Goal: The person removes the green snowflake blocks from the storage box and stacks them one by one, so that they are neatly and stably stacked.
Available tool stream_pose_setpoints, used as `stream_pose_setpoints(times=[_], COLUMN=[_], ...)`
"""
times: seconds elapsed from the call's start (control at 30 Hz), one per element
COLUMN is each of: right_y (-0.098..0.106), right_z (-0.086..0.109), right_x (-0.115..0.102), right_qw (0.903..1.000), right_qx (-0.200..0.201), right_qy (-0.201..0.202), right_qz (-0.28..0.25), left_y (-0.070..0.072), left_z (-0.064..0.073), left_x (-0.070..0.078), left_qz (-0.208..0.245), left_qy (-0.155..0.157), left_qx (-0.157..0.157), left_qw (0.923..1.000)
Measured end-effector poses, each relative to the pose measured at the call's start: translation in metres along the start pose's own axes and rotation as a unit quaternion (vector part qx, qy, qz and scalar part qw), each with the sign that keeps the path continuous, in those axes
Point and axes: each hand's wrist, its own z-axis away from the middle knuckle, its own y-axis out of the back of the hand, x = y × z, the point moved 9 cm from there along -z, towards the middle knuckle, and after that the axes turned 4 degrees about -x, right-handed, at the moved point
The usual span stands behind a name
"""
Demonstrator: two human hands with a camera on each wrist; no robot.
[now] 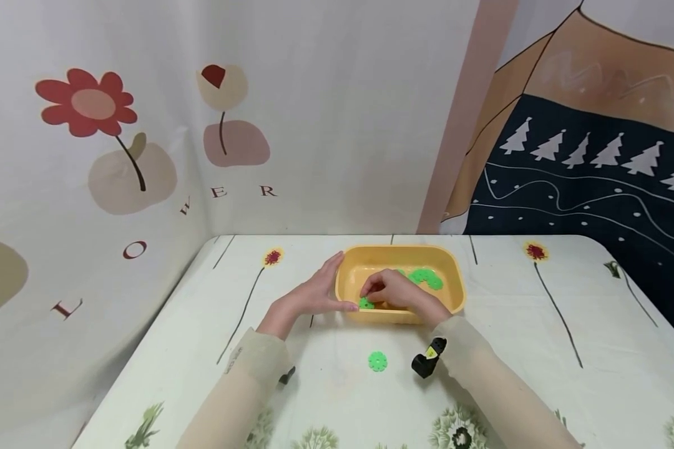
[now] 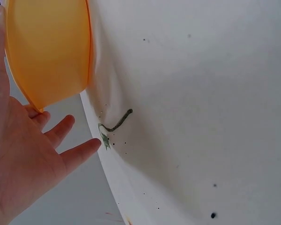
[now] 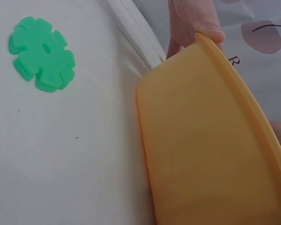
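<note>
My left hand (image 1: 312, 293) rests spread against the left end of a yellow plastic basin (image 1: 401, 317), its thumb on the near rim and its fingertips by the far corner. Those fingers look mostly straight in the left wrist view. Inside the basin, my right hand (image 1: 394, 290) pinches a green notched building disc (image 1: 366, 304) near the front left corner. Other green discs (image 1: 425, 277) lie together at the right of the basin floor. One single green disc (image 3: 43, 55) lies flat on the table in front of the basin. The right wrist view does not show the pinching fingertips.
A white, flower-printed cloth covers the table (image 1: 517, 349). Behind it hang a white curtain (image 1: 337, 125) with flower prints and a dark cloth (image 1: 584, 174) with tree prints. Black wrist straps (image 1: 429, 358) sit at the sleeves.
</note>
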Motion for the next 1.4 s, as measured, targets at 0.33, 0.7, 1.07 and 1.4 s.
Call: stream_pose_setpoints(times=[0.33,0.7,1.07,1.4], right_y=[0.001,0.001,-0.007,0.002], right_z=[0.000,0.001,0.001,0.006], right_x=[-0.004,-0.002,0.001,-0.002], right_qw=[0.9999,0.9997,1.0000,0.9992], right_qx=[0.004,0.008,0.003,0.034], right_qy=[-0.005,0.005,0.003,0.010], right_qz=[0.008,0.023,0.005,-0.018], left_y=[0.003,0.000,-0.004,-0.001], left_z=[0.001,0.002,0.008,0.006], left_x=[-0.002,0.001,-0.005,0.000], left_qz=[0.001,0.000,0.011,-0.006], left_qy=[0.003,-0.006,0.001,-0.008], left_qx=[0.006,0.013,0.016,0.018], left_qw=[1.0000,0.9999,0.9998,0.9998])
